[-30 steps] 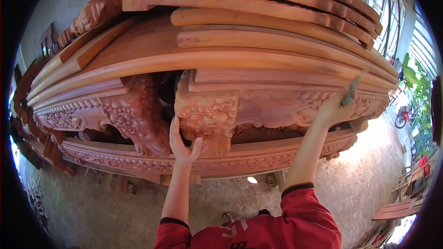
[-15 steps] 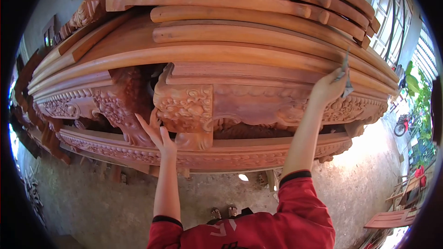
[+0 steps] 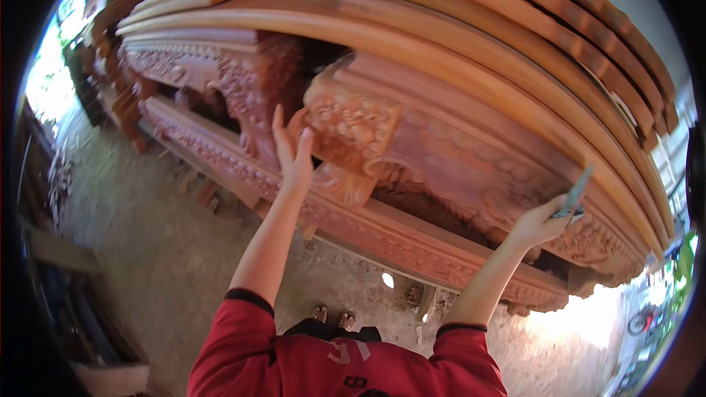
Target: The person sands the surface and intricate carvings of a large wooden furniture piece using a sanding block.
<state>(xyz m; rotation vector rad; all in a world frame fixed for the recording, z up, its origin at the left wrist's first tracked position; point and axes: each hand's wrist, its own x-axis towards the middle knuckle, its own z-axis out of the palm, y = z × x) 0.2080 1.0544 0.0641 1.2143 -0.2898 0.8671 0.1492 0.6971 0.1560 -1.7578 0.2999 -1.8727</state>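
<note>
My left hand (image 3: 296, 158) is at the left edge of a carved wooden block (image 3: 353, 121), with a finger and thumb spread. Its other fingertips are partly hidden by the block's edge. The block forms the end of a long reddish carved furniture panel (image 3: 456, 147). Further right, my right hand (image 3: 543, 224) grips a folded grey-green piece of sandpaper (image 3: 579, 192). One corner of the sheet sticks up past the fingers, beside the right part of the panel.
Long curved wooden boards (image 3: 471, 51) are stacked above the panel. A carved lower rail (image 3: 213, 151) runs beneath it, and another carved leg (image 3: 246, 95) stands to the left. Dark lengths of material lie at lower left on the concrete floor (image 3: 176, 250). A motorbike (image 3: 642, 321) is outside at right.
My view has tilted and turned, so the furniture slants down to the right. My right hand has come lower along the panel with the sandpaper; my left hand stays by the block.
</note>
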